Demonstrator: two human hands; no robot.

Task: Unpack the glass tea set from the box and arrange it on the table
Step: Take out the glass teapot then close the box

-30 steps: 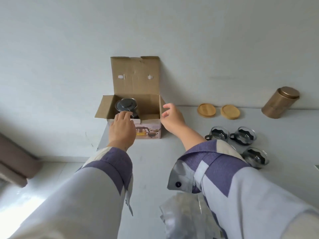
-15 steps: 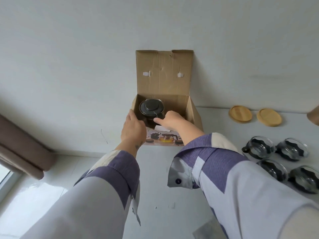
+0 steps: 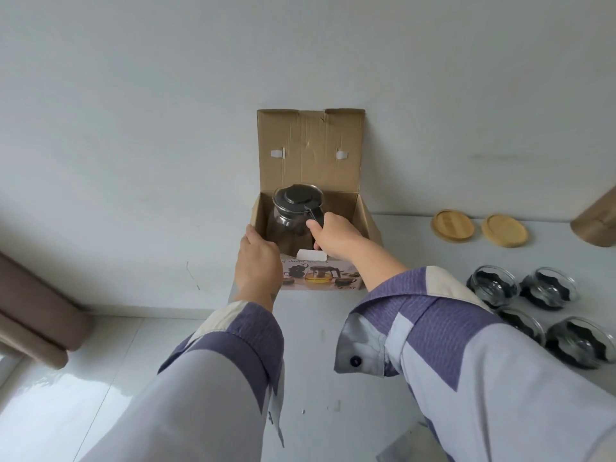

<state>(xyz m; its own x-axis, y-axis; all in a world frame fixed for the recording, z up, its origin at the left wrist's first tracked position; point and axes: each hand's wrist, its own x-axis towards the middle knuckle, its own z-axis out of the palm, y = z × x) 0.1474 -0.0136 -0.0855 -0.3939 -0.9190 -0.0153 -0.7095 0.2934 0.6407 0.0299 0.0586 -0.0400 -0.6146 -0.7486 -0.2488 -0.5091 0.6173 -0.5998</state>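
An open cardboard box stands at the table's far left corner against the wall, its lid flap upright. A glass teapot with a dark lid rises partly out of the box. My right hand grips its black handle. My left hand holds the box's front left corner, fingers over the rim. Several glass cups with dark holders stand on the table at the right.
Two round wooden coasters lie near the wall at the right, and a gold canister shows at the right edge. The white table ends just left of the box. A brown piece of furniture stands on the floor at the left.
My right hand went from the box's right side into the box, took the teapot's handle and lifted the pot partway up. My left hand shifted to the box's left corner.
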